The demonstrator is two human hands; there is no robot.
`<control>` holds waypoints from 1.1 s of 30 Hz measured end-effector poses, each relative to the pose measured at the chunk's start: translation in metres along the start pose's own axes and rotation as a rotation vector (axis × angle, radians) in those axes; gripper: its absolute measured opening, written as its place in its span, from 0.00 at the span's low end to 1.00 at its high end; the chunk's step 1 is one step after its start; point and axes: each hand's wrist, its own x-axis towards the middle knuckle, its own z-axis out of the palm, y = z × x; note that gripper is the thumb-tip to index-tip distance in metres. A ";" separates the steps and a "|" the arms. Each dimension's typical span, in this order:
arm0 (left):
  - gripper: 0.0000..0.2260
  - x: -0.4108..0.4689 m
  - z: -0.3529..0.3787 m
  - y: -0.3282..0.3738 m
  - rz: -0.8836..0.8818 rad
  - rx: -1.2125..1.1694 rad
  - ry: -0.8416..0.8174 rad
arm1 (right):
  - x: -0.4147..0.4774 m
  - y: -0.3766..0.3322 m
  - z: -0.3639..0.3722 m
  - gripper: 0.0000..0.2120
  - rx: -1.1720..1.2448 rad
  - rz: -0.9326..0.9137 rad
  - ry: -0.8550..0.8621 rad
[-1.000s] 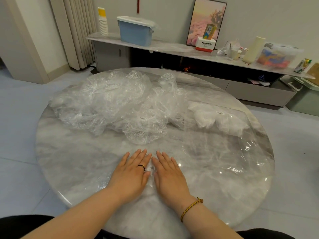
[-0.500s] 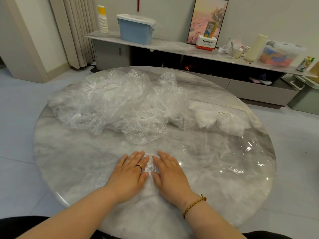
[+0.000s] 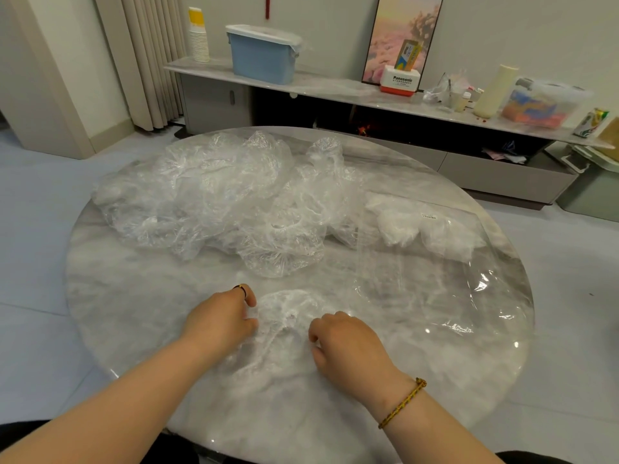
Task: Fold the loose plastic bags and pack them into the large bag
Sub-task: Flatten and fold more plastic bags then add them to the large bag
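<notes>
Working piece: 1 small plastic bag [image 3: 288,316], lying flattened on the near part of the round table [image 3: 134,296], between both hands.

Left hand [image 3: 221,318]: fingers curled, thumb and fingertips pinching the bag's left edge.
Right hand [image 3: 348,346]: fingers curled under at the bag's right edge, apparently gripping the film. The knuckles hide the contact itself.

Material: thin clear film, crinkled all over, whitish where the layers gather, with a puckered rim. Judged nearly weightless and limp, with no stiffness. It is probably springy, so a crease will want to reopen unless pressed flat. The polished marbled top looks slick, so the bag may slide under a push. Best hold: pinch at the edges and draw taut before folding over.

Pile of loose bags [image 3: 217,195]: far half of the table, puffy and tangled, same film. Count cannot be told.

Large bag [image 3: 435,296]: right side of the table, smoother and glossier film, lying nearly flat, with white folded bags [image 3: 402,226] at its far end. Which side its mouth faces is unclear.

Judgement: folding step on piece 1, with most of the pile not yet folded.
</notes>
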 end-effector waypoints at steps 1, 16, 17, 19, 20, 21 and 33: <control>0.10 -0.003 -0.002 0.001 0.005 0.036 -0.016 | 0.000 0.002 0.001 0.12 -0.033 0.021 0.034; 0.12 -0.024 -0.009 0.007 0.148 0.141 -0.095 | -0.015 -0.030 0.029 0.13 0.053 -0.306 0.213; 0.15 -0.025 -0.010 0.007 0.178 0.139 -0.057 | -0.014 -0.029 0.028 0.12 0.057 -0.281 0.227; 0.17 -0.024 -0.010 0.005 0.286 0.091 0.009 | -0.012 -0.026 0.027 0.12 0.093 -0.218 0.262; 0.17 -0.024 -0.010 0.002 0.343 0.045 0.011 | -0.013 -0.025 0.023 0.11 0.137 -0.176 0.248; 0.21 -0.024 -0.009 0.001 0.391 -0.018 -0.006 | -0.015 -0.024 0.019 0.11 0.209 -0.134 0.223; 0.14 -0.035 0.001 0.005 0.365 -0.259 -0.215 | -0.004 -0.007 -0.013 0.12 1.379 0.607 0.091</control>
